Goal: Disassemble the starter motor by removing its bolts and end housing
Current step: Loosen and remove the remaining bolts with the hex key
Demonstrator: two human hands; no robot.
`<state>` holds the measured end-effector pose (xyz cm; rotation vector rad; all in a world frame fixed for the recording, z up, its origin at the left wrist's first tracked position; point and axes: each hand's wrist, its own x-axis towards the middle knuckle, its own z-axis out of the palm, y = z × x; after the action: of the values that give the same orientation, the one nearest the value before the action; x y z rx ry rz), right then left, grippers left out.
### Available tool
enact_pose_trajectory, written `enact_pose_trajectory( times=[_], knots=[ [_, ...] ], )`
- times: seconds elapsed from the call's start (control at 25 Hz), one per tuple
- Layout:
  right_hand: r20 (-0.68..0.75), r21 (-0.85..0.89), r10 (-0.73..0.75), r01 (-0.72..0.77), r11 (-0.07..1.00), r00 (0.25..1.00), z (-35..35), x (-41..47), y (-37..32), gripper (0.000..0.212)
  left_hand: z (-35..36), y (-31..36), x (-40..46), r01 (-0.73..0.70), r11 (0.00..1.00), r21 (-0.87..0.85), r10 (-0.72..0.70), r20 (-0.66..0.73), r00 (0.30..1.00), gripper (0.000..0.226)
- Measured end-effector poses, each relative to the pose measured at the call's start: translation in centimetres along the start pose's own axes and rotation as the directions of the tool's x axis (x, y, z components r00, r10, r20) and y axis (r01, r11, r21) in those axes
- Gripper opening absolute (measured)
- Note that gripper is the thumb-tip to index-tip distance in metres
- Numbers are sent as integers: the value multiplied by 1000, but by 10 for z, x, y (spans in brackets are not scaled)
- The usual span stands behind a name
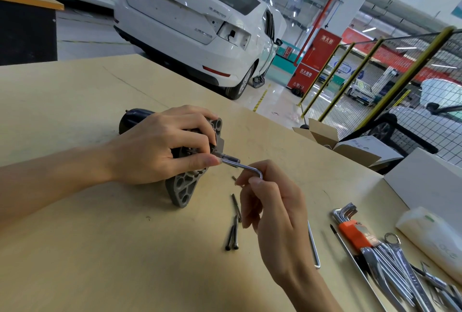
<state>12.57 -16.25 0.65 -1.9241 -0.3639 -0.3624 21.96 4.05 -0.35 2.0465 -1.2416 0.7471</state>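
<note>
Starter motor: the starter motor (155,134) lies on its side on the desk (100,249), left of centre, dark body end toward 10 o'clock, grey end housing (185,186) toward 5 o'clock.
Left hand: the left hand (160,146) lies over the motor, its grip clamped on the hex key's long arm, thumb and forefinger pinching it right at the housing.
Hex key: the L-shaped hex key (246,168) runs from the housing toward 4 o'clock, its bend just above the right hand.
Right hand: the right hand (272,206) has its grip pinched on the key's short arm, fingertips curled beneath the bend.
Loose bolts: three long dark bolts (233,231) lie on the desk at 6 o'clock from the housing, just left of the right hand.
Other tools: a hex key set in an orange holder (355,231) and several wrenches (390,266) lie at 4 o'clock, well apart from the motor; one long key (313,244) lies between them and the right wrist.
Background: a white car (195,26) stands beyond the desk at 12 o'clock.
</note>
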Motion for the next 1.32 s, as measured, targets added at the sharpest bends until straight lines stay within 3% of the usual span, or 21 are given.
enact_pose_trajectory(
  times=[0.48, 0.68, 0.76, 0.84, 0.96, 1.12, 1.32],
  knots=[
    [-4, -74, -17, 17, 997, 1000, 1, 4, 3, 30, 0, 1, -1, 1, 1000, 1, -1, -3, 1000, 34],
    [-93, -81, 127, -135, 988, 988, -1, 7, 3, 28, 0, 2, 0, -9, 1000, 20, 9, -15, 1000, 31],
    [-69, -103, 164, -171, 980, 984, -3, 8, 4, 43, 1, 1, 0, -12, 999, 29, 13, -18, 1000, 30],
    [-11, -74, 135, -136, 988, 991, -2, 6, 2, 50, 0, 1, 0, -18, 999, 37, 18, -18, 1000, 29],
    [32, -37, 73, -72, 997, 997, 3, 1, -3, 40, 1, 1, 0, -14, 999, 36, 15, -18, 1000, 32],
    [37, 99, 154, -157, 983, 987, 4, 4, -4, 58, 1, 0, 0, 3, 1000, 25, -3, -21, 1000, 34],
    [94, 174, 223, -237, 956, 970, 1, 7, -3, 64, 2, 1, 1, 8, 1000, 20, -7, -30, 1000, 35]
  ],
)
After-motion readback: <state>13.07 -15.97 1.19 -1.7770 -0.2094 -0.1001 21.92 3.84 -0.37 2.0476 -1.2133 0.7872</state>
